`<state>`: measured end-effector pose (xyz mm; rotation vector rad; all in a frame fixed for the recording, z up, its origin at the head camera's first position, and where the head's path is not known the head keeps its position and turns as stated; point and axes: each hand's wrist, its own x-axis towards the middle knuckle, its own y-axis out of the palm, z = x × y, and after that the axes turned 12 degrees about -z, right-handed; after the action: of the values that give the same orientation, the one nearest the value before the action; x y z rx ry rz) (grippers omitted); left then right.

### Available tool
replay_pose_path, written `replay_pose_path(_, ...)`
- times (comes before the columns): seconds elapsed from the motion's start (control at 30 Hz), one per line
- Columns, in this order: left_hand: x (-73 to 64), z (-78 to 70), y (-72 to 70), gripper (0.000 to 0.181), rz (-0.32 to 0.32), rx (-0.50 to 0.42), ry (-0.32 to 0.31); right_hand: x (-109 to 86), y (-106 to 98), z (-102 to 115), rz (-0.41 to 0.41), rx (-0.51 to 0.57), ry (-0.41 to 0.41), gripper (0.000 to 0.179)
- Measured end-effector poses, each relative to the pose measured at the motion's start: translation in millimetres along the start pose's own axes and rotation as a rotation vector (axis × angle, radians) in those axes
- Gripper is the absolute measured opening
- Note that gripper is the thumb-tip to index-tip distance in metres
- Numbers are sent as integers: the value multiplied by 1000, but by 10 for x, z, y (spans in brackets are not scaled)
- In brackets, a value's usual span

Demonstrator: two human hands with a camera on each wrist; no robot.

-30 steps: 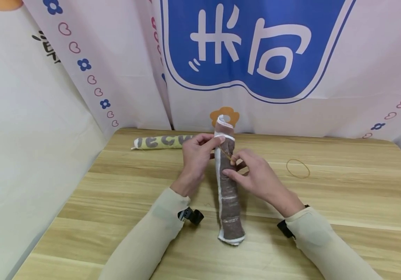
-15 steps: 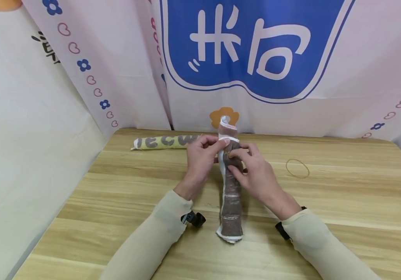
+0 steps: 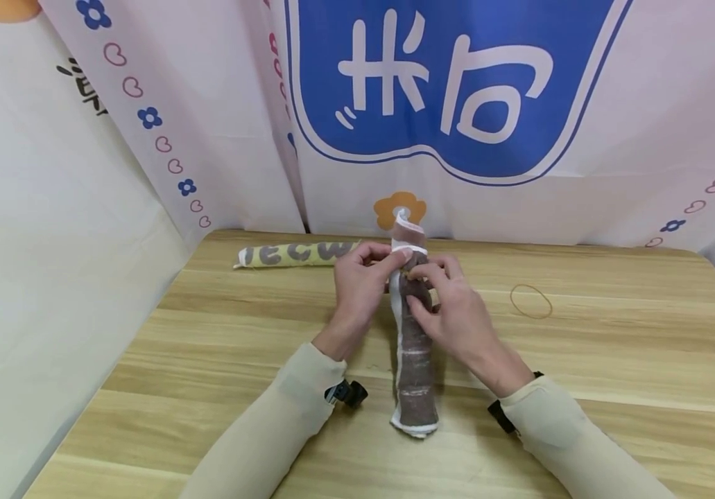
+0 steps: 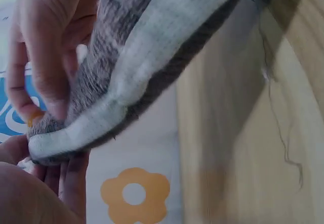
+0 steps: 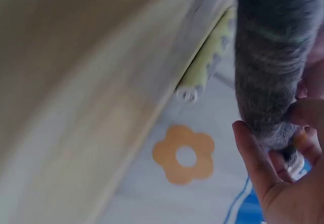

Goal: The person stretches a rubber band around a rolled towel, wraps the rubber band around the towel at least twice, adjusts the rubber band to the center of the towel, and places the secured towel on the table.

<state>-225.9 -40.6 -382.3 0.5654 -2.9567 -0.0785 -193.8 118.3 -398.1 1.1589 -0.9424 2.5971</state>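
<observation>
Brown cloth already rolled; your left hand gripped upper end, right hand pinched rubber band, seemingly not yet secured; loose band lay unused

Left fingers nearer right fingers

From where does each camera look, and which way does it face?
Head: on the head, facing forward and down at the brown roll; left hand, right hand and sleeves show.
Left wrist: facing the roll and backdrop; parts of both hands show.
Right wrist: facing the roll, yellow roll and backdrop; right-hand fingers show.
Both wrist views share the orange flower.
</observation>
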Motion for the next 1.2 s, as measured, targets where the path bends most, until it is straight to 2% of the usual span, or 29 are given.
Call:
replay_pose_path(0.1, -1, 12, 0, 23, 60, -25, -23, 22, -19, 18, 3, 94, 142, 37)
replay_pose_path(0.27, 64, 67, -24, 25, 233, -216, -60, 101, -162, -48, 34, 314, 411, 35)
replay_pose_path(0.33, 102, 75, -48, 27, 292, -255, -71, 126, -206, -80, 62, 397, 476, 33)
replay_pose_path(0.37, 122, 77, -63, 28, 316, -245, -71, 136, -218, -95, 77, 425, 483, 32)
replay_pose_path(0.5, 183, 72, -117, 33, 393, -162, -77, 157, -226, -132, 118, 501, 460, 28)
replay_pose_path(0.67, 219, 55, -153, 35, 483, -56, -88, 145, -222, -153, 203, 541, 483, 25)
replay_pose_path(0.77, 229, 51, -162, 35, 505, -34, -123, 137, -226, -172, 251, 539, 473, 24)
replay_pose_path(0.97, 244, 36, -172, 32, 492, -43, -242, 140, -235, -192, 282, 522, 433, 20)
replay_pose_path(1.07, 226, 4, -159, 33, 461, -52, -251, 141, -210, -184, 223, 463, 351, 18)
replay_pose_path(1.2, 182, -35, -127, 33, 378, -67, -218, 114, -153, -128, 54, 266, 99, 19)
